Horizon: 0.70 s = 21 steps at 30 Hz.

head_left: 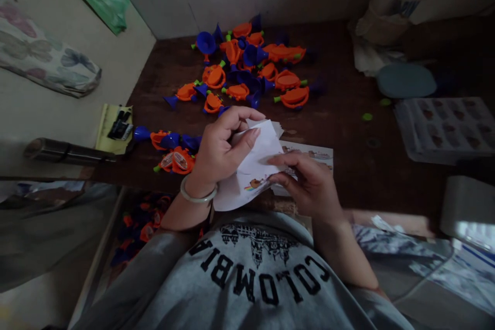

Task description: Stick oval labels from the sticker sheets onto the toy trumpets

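My left hand (232, 144) grips a white sticker sheet (261, 149) with its thumb on top, above the table's front edge. The sheet is bent over, and a small brown and rainbow print shows near its lower edge. My right hand (305, 178) pinches that sheet's right side between thumb and fingers. Beneath and behind it, a second printed sticker sheet (325, 154) lies on the table. Left of my left wrist rest orange and blue toy trumpets (178, 161), one with oval stickers on it.
A pile of several toy trumpets (240, 72) covers the table's (336, 98) back middle. At right lie a pale blue lid (406, 80) and a bagged stack of stickers (444, 129). Black markers (120, 125) sit on yellow paper at left. More trumpets (147, 227) fill a space below.
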Tool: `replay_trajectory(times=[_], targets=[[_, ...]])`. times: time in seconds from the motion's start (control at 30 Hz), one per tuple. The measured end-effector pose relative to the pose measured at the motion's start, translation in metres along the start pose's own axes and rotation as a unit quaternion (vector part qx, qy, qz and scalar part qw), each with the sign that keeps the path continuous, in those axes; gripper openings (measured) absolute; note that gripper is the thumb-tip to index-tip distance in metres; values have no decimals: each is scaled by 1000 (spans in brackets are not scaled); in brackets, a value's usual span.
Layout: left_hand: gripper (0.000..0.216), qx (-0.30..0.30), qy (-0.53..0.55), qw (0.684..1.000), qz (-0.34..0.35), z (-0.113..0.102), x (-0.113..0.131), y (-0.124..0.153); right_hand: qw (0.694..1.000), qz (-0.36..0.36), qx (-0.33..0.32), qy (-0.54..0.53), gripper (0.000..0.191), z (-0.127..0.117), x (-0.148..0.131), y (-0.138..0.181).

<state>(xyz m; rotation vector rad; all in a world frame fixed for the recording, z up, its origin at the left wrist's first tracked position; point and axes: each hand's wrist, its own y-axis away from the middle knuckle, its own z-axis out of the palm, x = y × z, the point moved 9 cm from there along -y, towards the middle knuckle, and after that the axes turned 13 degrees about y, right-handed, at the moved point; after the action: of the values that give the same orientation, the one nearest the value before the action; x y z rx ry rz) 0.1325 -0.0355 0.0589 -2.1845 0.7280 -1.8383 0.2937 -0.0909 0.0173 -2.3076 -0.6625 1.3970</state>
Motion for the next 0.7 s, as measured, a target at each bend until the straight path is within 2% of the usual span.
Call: replay_trajectory(times=[0.13,0.3,0.43,0.53,0.7], targets=[[20,-15,3,1000,-26,2,-12,-3,996,-66,52,7,23,-5,-11,0],[22,-32,6,998,-46,3,-17,0,981,-103,100,133,30,-6,-22,5],[20,-27,5,998,-53,2,-23,-1,972,-96,100,191,19,-2,-22,8],[18,-23,6,998,-61,2,-32,-4,969,-90,106,206,20,-2,-21,8],[16,-3,16,999,-47,-1,-36,-6,982,-36,104,154,19,-1,-11,7]])
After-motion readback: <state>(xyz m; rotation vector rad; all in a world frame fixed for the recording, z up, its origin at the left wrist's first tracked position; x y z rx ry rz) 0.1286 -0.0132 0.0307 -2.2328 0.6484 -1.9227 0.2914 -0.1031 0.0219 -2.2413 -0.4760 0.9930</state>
